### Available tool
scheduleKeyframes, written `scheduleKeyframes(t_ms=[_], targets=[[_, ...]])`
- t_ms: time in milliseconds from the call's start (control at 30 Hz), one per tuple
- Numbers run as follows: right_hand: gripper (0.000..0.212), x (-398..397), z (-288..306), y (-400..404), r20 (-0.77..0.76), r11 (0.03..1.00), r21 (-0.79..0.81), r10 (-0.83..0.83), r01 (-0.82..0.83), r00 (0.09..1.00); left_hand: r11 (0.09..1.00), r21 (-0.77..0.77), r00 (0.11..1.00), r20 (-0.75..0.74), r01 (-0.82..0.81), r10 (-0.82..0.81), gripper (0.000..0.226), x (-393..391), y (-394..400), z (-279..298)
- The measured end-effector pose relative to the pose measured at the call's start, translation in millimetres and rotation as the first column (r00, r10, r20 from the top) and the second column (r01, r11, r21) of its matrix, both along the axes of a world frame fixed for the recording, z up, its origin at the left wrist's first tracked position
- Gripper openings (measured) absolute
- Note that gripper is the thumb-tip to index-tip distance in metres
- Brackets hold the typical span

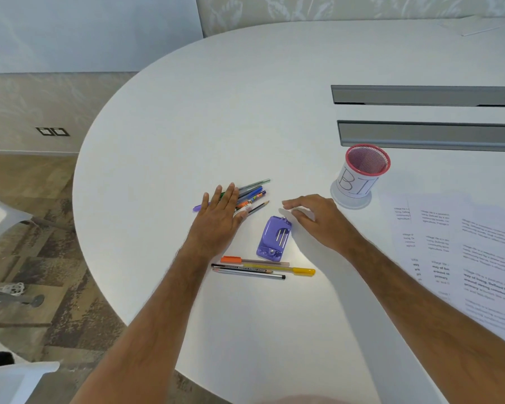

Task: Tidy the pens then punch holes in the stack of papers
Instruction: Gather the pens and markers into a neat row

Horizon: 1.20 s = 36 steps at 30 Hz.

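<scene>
My left hand [220, 212] lies flat, fingers spread, on top of a loose bunch of pens and pencils [252, 196] whose tips stick out to the right. My right hand [311, 215] hovers open and holds nothing, just right of a purple hole punch [273, 239] that lies on the white table [245, 112]. A second group of pens [260, 268], orange, yellow and black, lies just in front of the punch. A pink mesh pen cup [362, 173] with a paper label stands to the right. Printed papers [464, 252] are spread at the right edge.
Two grey cable-slot flaps [426, 112] stand open at the back right. The table's curved edge runs along the left, with patterned floor and white chairs [9, 380] beyond it. A further paper [473, 26] lies at the far back right.
</scene>
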State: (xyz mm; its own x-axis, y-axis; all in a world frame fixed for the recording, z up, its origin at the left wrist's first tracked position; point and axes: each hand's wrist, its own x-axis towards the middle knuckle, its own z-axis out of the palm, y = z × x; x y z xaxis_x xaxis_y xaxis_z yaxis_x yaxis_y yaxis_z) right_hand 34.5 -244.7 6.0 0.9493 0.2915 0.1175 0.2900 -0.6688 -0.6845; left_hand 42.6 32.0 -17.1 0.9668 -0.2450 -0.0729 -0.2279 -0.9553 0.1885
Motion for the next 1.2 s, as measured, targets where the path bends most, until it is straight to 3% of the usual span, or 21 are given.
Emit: scheduleKeyframes(t_ms=[267,467,667,800,933,1033,1200], targets=[[0.022,-34,-13,-5,0.014,0.999,-0.016,-0.051,0.051,0.999,0.998,-0.063,1.000,-0.010,-0.020,0.019,0.068,3,6,-1],[0.008,-59,-16,-8,-0.019,0.997,0.079,-0.021,0.022,1.000,0.983,-0.184,0.989,0.149,0.006,0.022,0.058,-19,-3,11],[0.010,-81,-17,-9,-0.041,0.995,0.023,0.094,-0.093,0.995,0.929,-0.360,0.907,0.414,0.090,0.072,0.042,-81,-9,19],[0.022,-87,-13,-4,-0.031,0.988,-0.009,0.152,-0.153,0.988,0.923,-0.382,0.937,0.335,0.043,0.095,0.037,-105,-7,12],[0.027,-92,-11,0,-0.018,0.970,-0.055,0.237,-0.238,0.971,0.922,-0.368,0.960,0.280,0.121,-0.014,0.044,-120,1,-1],[0.027,-93,-13,1,-0.014,0.966,-0.075,0.246,-0.246,0.969,0.931,-0.333,0.965,0.253,0.152,-0.067,0.046,-127,5,-9],[0.020,-94,-16,7,-0.007,0.953,-0.077,0.292,-0.292,0.956,0.932,-0.322,0.967,0.240,0.165,-0.088,0.033,-130,6,-9]])
